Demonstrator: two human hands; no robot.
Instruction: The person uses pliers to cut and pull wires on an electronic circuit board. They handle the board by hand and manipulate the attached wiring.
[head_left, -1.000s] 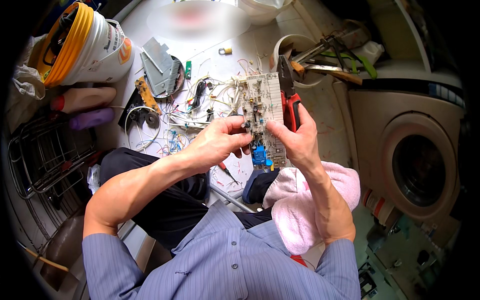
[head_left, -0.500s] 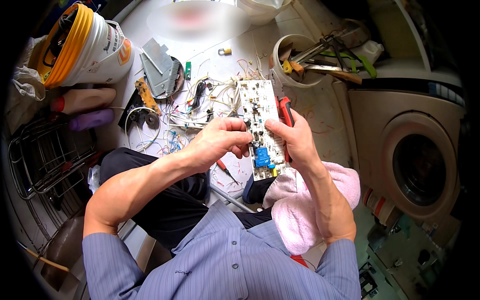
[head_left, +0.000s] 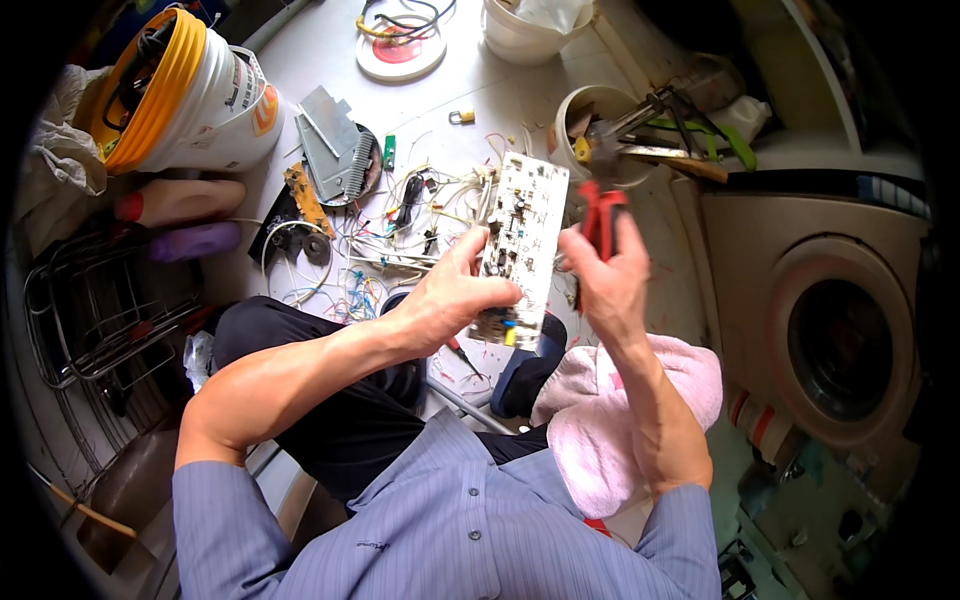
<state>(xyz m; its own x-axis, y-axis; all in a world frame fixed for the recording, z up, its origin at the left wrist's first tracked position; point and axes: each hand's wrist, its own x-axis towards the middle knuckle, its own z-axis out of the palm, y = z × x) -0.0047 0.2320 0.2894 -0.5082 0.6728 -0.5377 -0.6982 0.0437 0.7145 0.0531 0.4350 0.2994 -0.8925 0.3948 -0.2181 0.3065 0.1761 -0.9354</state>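
My left hand (head_left: 448, 300) grips the lower left part of a long pale circuit board (head_left: 535, 205), thumb across its face and fingers at its left edge. Small black, blue and yellow components dot the board, which hangs tilted above the floor. To its right, my right hand (head_left: 615, 285) is closed round red-handled pliers (head_left: 603, 220). Their metal head points up and away, smeared by motion, apart from the board. Beneath the board lie many loose wires (head_left: 365, 250) and a red screwdriver (head_left: 460, 352).
A white bucket with yellow rims (head_left: 215, 110) stands far left. Metal parts (head_left: 335, 145) and a padlock (head_left: 462, 117) lie beyond the wires. A tool bucket (head_left: 570, 130) is at far right, before a washing machine (head_left: 800, 230). A pink towel (head_left: 600, 430) covers my right knee.
My right hand has let go of the board and swung the pliers up and right. My left hand has shifted from the components to gripping the board. The blue block is no longer visible.
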